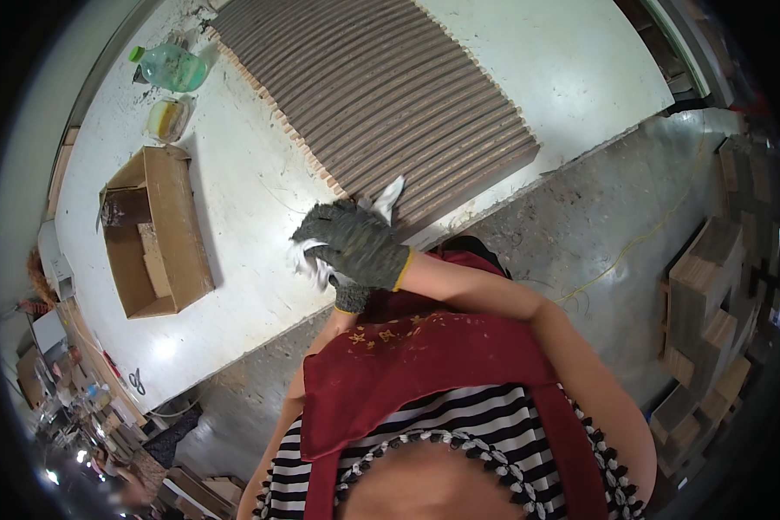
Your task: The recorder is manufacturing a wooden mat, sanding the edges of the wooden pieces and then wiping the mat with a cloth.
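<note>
Grey knitted glove on your right hand [355, 244], closed around a white cloth [388, 198], your left hand [352, 297] just under it, grip hidden, ribbed brown boards [390, 95] just beyond the cloth.

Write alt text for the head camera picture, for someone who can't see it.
Two gloved hands meet at the near edge of a white table: the right hand, in a dark grey glove, lies over the left hand, with a white cloth bunched between them. Beside them lies a row of brown ribbed wooden strips; farther left are an open cardboard box and a green plastic bottle.
</note>
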A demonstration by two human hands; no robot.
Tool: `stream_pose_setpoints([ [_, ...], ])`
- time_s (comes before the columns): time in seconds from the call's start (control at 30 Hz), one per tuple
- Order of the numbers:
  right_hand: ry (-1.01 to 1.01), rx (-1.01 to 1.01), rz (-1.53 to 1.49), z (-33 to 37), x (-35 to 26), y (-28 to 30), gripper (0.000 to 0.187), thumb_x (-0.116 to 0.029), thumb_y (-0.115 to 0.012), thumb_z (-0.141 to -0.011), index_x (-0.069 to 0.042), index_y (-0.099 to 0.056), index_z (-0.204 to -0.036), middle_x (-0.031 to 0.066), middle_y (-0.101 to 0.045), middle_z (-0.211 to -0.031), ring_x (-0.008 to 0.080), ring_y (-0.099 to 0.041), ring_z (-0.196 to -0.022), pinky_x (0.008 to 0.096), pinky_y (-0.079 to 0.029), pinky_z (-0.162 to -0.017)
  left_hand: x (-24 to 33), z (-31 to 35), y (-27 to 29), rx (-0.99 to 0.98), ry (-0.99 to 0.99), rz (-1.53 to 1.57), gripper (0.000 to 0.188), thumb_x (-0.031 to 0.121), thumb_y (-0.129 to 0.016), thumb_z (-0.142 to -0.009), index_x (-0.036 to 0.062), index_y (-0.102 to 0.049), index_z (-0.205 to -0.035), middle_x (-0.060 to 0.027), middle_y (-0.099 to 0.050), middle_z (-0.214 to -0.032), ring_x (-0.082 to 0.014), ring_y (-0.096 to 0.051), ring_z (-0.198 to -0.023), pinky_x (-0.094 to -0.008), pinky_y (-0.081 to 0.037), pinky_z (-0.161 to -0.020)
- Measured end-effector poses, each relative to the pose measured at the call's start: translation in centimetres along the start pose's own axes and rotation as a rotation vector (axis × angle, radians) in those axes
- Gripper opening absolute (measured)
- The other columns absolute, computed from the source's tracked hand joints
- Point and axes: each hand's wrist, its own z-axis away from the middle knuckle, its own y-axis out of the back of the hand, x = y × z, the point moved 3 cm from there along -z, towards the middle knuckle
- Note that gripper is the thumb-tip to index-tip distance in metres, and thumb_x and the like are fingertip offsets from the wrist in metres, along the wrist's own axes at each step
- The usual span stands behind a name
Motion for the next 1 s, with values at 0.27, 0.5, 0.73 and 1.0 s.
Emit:
stream_pose_setpoints([
  [0.27, 0.079, 0.570, 0.646, -3.5, 1.2, 19.7, 0.043, -0.031, -0.066, -0.095, -0.003, -0.063, -0.127, 0.0188, -0.066, -0.124, 0.0322, -0.064, -0.109, 0.0448, -0.050, -0.097, 5.7, -4.2, 7.0, 0.288, 0.360, 1.000, 0.057, 0.016, -0.056, -0.102, 0.0040, -0.037, -0.154, -0.0173, -0.042, -0.153, -0.0285, -0.045, -0.138, -0.0394, -0.037, -0.116],
  [0.5, -0.151, 0.555, 1.271, -6.0, 8.5, 17.0, 0.054, -0.042, -0.066, -0.092, -0.007, -0.059, -0.133, 0.0187, -0.062, -0.127, 0.0380, -0.056, -0.115, 0.0505, -0.045, -0.099, 5.5, -13.8, 4.7, 0.521, 0.396, 0.820, 0.055, 0.019, -0.045, -0.108, -0.0025, -0.029, -0.156, -0.0151, -0.029, -0.164, -0.0267, -0.028, -0.151, -0.0387, -0.021, -0.124],
  [0.73, -0.005, 0.152, 0.811, -6.2, 2.6, 2.9, 0.045, -0.029, -0.058, -0.093, -0.002, -0.058, -0.129, 0.0181, -0.060, -0.127, 0.0355, -0.058, -0.112, 0.0456, -0.043, -0.102, 2.3, -11.8, 1.8, 0.612, 0.181, 0.644, 0.051, 0.020, -0.045, -0.108, -0.0041, -0.036, -0.152, -0.0158, -0.039, -0.158, -0.0272, -0.038, -0.144, -0.0386, -0.028, -0.121],
  [1.0, 0.065, -0.111, -0.118, -6.1, -0.4, 2.8, 0.036, -0.030, -0.057, -0.098, -0.014, -0.066, -0.129, 0.0131, -0.066, -0.123, 0.0307, -0.061, -0.113, 0.0465, -0.045, -0.101, -5.2, -11.4, 0.6, 0.396, 0.184, 0.764, 0.048, 0.037, -0.046, -0.107, 0.0068, -0.045, -0.144, -0.0135, -0.050, -0.143, -0.0244, -0.048, -0.129, -0.0366, -0.038, -0.111],
])
